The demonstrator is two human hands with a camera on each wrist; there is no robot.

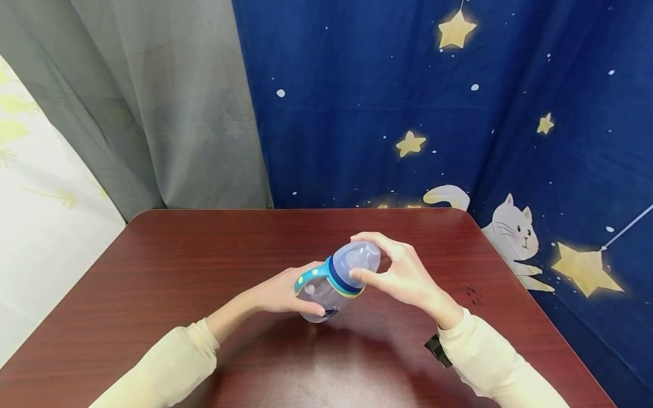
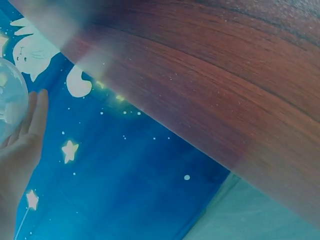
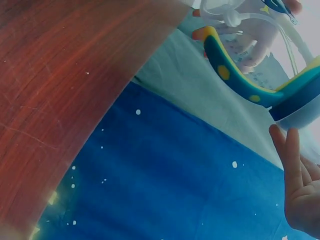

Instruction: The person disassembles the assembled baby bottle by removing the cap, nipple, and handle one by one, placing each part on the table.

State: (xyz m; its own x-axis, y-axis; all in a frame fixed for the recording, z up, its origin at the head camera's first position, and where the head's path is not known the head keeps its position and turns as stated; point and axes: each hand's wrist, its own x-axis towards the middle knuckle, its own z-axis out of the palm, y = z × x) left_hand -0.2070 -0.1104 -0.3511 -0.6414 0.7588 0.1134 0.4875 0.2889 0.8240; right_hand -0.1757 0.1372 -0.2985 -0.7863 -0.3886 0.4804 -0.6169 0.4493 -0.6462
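Observation:
A clear baby bottle (image 1: 322, 294) with a blue side handle (image 1: 312, 275) tilts above the table, its capped end up and to the right. My left hand (image 1: 285, 292) holds the bottle's body, thumb across the near side. The right hand (image 1: 403, 275) grips the translucent bluish cap (image 1: 357, 258) between thumb and fingers. At the left edge of the left wrist view, the clear base (image 2: 11, 100) shows beside the left hand (image 2: 22, 150). In the right wrist view, a straw (image 3: 255, 17) runs inside the bottle, and the right hand's fingers (image 3: 292, 155) reach to the cap.
A dark red wooden table (image 1: 178, 255) lies under both hands. Behind it hang a grey curtain (image 1: 194, 113) and a blue curtain (image 1: 347, 113) with stars and a white cat. A dark band (image 1: 437, 350) sits at the right wrist.

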